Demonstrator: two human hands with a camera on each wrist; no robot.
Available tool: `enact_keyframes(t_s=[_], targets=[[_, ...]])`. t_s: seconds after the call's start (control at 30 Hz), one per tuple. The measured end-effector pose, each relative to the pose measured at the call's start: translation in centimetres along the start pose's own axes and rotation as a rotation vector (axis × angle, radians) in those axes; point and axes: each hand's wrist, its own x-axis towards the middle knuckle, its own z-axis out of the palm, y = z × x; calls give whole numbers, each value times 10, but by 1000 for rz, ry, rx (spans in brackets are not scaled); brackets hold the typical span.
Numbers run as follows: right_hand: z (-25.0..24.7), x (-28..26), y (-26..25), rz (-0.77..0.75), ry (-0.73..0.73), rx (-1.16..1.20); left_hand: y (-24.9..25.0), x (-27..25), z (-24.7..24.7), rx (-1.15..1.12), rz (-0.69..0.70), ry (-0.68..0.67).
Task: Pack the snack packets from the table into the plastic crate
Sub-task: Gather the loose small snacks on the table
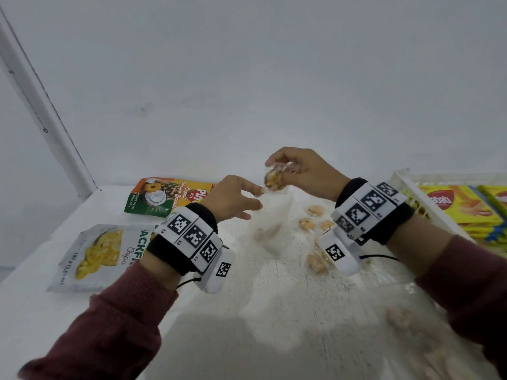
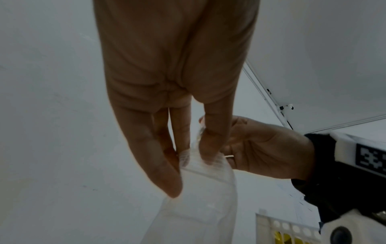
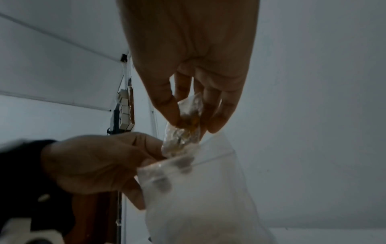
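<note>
Nearest you, wrapped cookies [image 1: 315, 263] lie loose on the rough white table [image 1: 274, 311]. Above them your left hand [image 1: 233, 198] pinches the rim of a limp clear bag [image 1: 270, 229], holding its mouth open. Your right hand [image 1: 299, 171] pinches a small crinkly wrapped cookie [image 1: 274, 178] right at that mouth. The wrist views show the bag's ribbed zip strip [image 2: 185, 158], lost in the head view. Left lie a silvery jackfruit chips pouch [image 1: 101, 256] and a pineapple biscuit pouch [image 1: 164, 197]. Far right, the white slatted crate [image 1: 408, 185] holds glossy yellow packets [image 1: 461, 207].
</note>
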Motion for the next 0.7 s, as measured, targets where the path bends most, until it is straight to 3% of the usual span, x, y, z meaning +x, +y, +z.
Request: enact_keyframes(t_s=[0.17,0.3,0.4,0.47,0.6,0.7], targets=[[10,2,12,-77,-51,-201,0,1,-1,7,9,14],[6,3,13,-40,-118,-234,0,2,-1,-11,6,25],[-7,12,21,-13,20,-110,0,3,0,-29,1,33],[-20,21,42,98,98,-116,1,3,1,-32,4,47],[-31,29,95,462,-130,-474,1,5,3,-22,9,74],[-29,32,121,565,-364,-745,1,8,4,-10,-1,86]])
